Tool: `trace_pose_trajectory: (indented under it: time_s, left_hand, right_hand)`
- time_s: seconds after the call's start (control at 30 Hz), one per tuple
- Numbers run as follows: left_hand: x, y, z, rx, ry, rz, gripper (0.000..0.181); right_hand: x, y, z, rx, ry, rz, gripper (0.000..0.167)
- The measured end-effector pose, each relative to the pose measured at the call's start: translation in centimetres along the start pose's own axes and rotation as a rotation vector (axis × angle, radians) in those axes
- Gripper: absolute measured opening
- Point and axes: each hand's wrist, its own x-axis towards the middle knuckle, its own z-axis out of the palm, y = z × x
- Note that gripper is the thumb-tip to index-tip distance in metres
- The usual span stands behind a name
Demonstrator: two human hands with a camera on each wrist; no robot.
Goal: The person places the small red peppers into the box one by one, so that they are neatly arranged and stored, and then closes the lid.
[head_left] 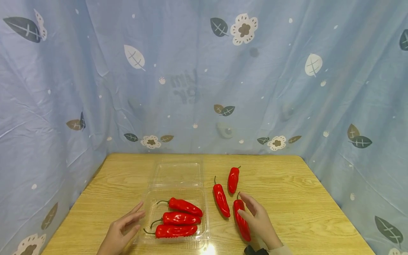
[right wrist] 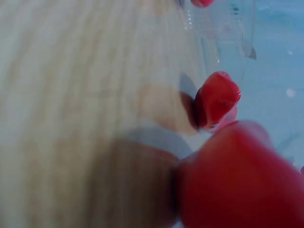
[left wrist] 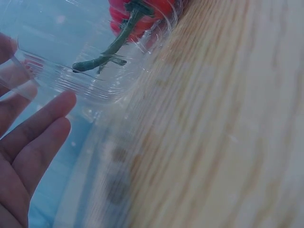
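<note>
Three red peppers, one at the front (head_left: 176, 231), lie side by side in a clear plastic container (head_left: 207, 226) whose lid is folded back. Beside its left edge is my left hand (head_left: 118, 232), fingers extended; the left wrist view has this hand (left wrist: 28, 147) at the container's edge, some fingers seen through plastic. Right of the container, my right hand (head_left: 259, 219) reaches over a red pepper (head_left: 243, 225), thumb and fingers apart around its upper part; contact is unclear. This pepper (right wrist: 242, 180) looms large in the right wrist view, where no fingers show.
Two more red peppers lie on the wooden table (head_left: 287, 184), one between the container and my right hand (head_left: 221, 200), another farther back (head_left: 233, 180). A blue patterned curtain (head_left: 197, 71) surrounds the table's back and sides. Something black (head_left: 255, 251) is at my right wrist.
</note>
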Motion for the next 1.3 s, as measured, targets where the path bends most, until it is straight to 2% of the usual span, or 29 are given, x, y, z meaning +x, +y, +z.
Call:
trace_pose_trajectory:
  time_s: [0.13, 0.3, 0.57, 0.87, 1.3]
  left_hand:
    - [-0.1, 0.0, 0.0, -0.009, 0.004, -0.006, 0.034]
    - [0.0, -0.1, 0.0, -0.008, 0.010, 0.009, 0.035]
    - [0.0, -0.3, 0.0, -0.007, 0.003, 0.040, 0.036]
    - [0.0, 0.1, 0.0, 0.005, 0.012, 0.009, 0.035]
    - [0.0, 0.2, 0.0, 0.015, 0.006, 0.018, 0.035]
  right_hand:
    - [-0.4, 0.4, -0.1, 0.028, 0.001, 0.054, 0.055]
    - [-0.7, 0.8, 0.0, 0.037, 0.012, 0.078, 0.057]
    - [-0.9, 1.7, 0.2, 0.002, -0.002, 0.138, 0.063]
    - [-1.0, 2.9, 0.8, -0.030, 0.015, 0.137, 0.067]
    - [-1.1, 3.7, 1.0, -0.144, 0.043, 0.130, 0.068]
